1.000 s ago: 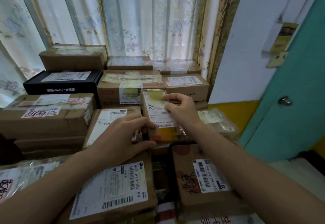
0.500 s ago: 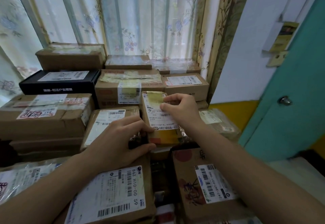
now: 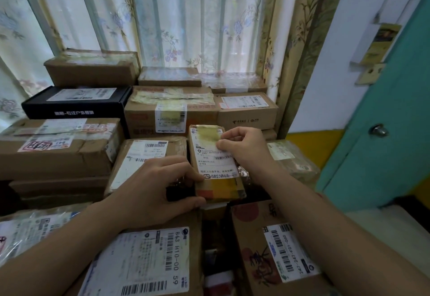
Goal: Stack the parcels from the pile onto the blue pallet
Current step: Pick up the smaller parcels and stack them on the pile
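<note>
A small flat cardboard parcel (image 3: 215, 163) with a white label and yellow tape lies in the middle of a pile of parcels. My left hand (image 3: 153, 188) grips its left edge, thumb under and fingers on top. My right hand (image 3: 242, 147) grips its right edge, fingers curled over the label's top. Around it lie a brown box (image 3: 139, 156) to the left, a labelled box (image 3: 144, 258) in front and a printed box (image 3: 279, 249) at the front right. The blue pallet is not in view.
More parcels are stacked at the back against a curtained window (image 3: 162, 16), among them a black box (image 3: 76, 105) and a plastic-wrapped parcel (image 3: 290, 158). A teal door (image 3: 384, 121) with a knob stands at the right beside a white wall (image 3: 325, 63).
The small parcel has been tilted up a little toward me, both hands keeping hold of its edges. The view has dropped slightly toward the pile.
</note>
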